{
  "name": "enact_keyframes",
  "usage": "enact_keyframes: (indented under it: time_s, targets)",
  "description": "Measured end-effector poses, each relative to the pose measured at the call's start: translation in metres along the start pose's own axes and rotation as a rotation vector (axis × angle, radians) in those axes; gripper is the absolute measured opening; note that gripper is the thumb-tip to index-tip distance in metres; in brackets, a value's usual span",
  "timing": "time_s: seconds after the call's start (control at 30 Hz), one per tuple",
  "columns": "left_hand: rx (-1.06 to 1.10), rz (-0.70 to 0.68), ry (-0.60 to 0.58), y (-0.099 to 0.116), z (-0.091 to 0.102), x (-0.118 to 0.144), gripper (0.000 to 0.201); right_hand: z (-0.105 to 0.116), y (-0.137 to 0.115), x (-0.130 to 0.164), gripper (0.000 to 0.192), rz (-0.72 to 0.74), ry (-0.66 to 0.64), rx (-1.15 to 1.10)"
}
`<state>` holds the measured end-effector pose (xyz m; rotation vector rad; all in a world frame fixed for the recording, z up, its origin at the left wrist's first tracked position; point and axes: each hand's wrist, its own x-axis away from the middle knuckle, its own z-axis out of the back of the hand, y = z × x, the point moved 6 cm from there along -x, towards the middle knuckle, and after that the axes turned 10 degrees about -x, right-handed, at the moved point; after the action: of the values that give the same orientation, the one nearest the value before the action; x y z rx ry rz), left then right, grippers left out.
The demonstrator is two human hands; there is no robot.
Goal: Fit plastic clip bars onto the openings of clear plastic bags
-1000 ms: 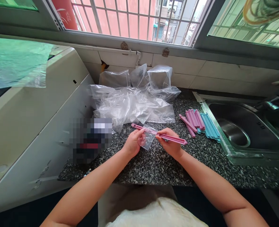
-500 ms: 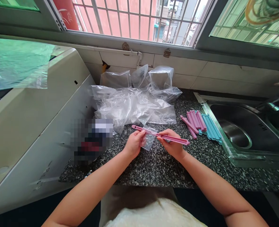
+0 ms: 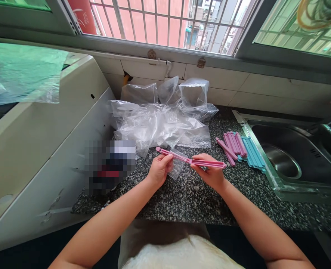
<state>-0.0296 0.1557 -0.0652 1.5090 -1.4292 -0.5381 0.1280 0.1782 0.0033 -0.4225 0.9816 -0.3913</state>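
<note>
A long pink bag-sealing clip (image 3: 209, 163) spans both hands above the speckled countertop, its two arms unfolded and meeting at a hinge near the middle. My left hand (image 3: 160, 171) pinches the narrower arm between thumb and fingers, along with a small clear plastic bag (image 3: 177, 169). This bag lies across the narrow arm and hangs below it. Just right of the hinge, my right hand (image 3: 211, 175) grips the channelled arm. Behind my hands spreads a heap of clear plastic bags (image 3: 160, 125). Pink clips (image 3: 234, 145) and blue clips (image 3: 251, 151) lie to the right.
A metal sink (image 3: 276, 140) is set into the dark granite countertop (image 3: 193, 205) at the right. On the left stands a pale appliance body (image 3: 78, 108) with green-tinted plastic film over it. A pixelated object (image 3: 112, 168) sits beside it. A tiled wall and barred window rise behind.
My right hand has shifted slightly right, and the channelled arm now lies flatter, bending a little at the hinge. My left hand keeps its pinch. The whole view has shifted slightly.
</note>
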Motion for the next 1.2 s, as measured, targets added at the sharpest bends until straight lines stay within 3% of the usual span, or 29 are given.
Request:
enact_keyframes:
  time_s: [0.47,0.87,1.2]
  targets:
    - [-0.037,-0.05,-0.017,-0.001,0.0,0.002,0.036,0.005,-0.006,-0.001,0.013,0.019,0.055,-0.038]
    - [-0.188,-0.163,0.037,0.001,0.002,0.008,0.034,0.0,-0.01,0.003,0.024,0.065,0.037,0.116]
    - [-0.256,-0.232,0.043,0.004,0.002,0.009,0.04,-0.003,-0.013,0.001,0.017,0.089,0.014,0.209]
